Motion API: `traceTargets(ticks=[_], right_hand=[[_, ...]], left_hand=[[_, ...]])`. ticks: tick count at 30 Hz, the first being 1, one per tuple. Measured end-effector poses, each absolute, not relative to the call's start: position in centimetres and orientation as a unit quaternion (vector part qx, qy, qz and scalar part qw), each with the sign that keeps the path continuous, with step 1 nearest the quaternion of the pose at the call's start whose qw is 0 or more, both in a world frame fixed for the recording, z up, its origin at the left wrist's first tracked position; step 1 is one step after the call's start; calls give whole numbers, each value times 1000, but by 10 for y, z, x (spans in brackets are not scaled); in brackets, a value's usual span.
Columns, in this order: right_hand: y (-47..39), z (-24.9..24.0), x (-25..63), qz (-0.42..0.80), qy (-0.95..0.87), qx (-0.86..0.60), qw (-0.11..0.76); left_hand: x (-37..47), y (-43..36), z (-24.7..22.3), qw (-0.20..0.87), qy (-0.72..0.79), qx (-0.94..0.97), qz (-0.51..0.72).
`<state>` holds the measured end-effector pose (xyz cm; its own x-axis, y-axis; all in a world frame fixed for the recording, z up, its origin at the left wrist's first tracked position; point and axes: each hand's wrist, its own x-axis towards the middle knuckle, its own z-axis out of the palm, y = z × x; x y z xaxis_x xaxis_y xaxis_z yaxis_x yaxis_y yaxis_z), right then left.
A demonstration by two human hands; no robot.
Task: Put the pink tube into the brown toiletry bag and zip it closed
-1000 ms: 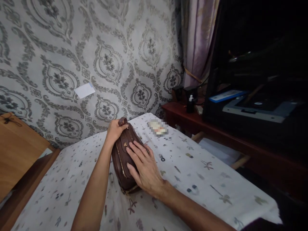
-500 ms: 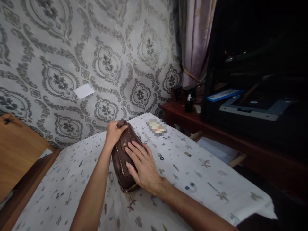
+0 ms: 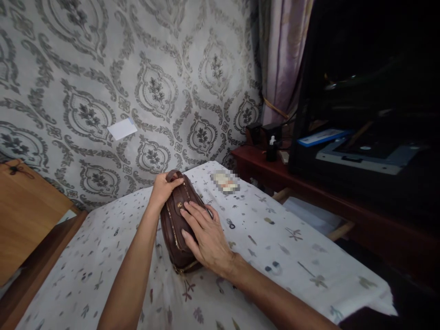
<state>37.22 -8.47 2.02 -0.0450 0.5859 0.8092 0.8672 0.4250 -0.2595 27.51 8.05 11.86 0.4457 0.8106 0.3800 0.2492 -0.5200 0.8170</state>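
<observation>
On the white leaf-printed tablecloth [image 3: 282, 247], mid-table, a dark brown leather zip purse [image 3: 176, 224] stands shut, contents hidden. Left hand [image 3: 162, 188] curls over its far top end; right hand [image 3: 206, 238] lies spread flat on its right face. Farther right, a small object [image 3: 225, 181] is blurred.

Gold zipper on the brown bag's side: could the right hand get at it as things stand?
Probably yes. The right hand lies flat on the brown bag, fingertips right beside the gold zipper, with nothing between them. The left hand only grips the bag's far end.
</observation>
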Motion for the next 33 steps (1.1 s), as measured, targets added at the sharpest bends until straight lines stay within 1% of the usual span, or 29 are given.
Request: traceTargets(ticks=[3, 9, 14, 19, 24, 33], right_hand=[[-84, 20, 374, -148, -710, -512, 460], [-83, 17, 376, -149, -712, -506, 463], [-82, 16, 376, -153, -713, -503, 463], [-82, 17, 376, -155, -713, -506, 460], [-81, 16, 376, -160, -712, -506, 460], [-83, 18, 377, -159, -717, -501, 458]], left_hand=[[271, 86, 122, 346, 342, 777, 401], [239, 94, 127, 303, 368, 776, 414], [221, 91, 119, 298, 380, 775, 407], [219, 87, 112, 300, 370, 768, 428], [218, 81, 113, 316, 349, 769, 433], [213, 73, 116, 398, 326, 758, 401]])
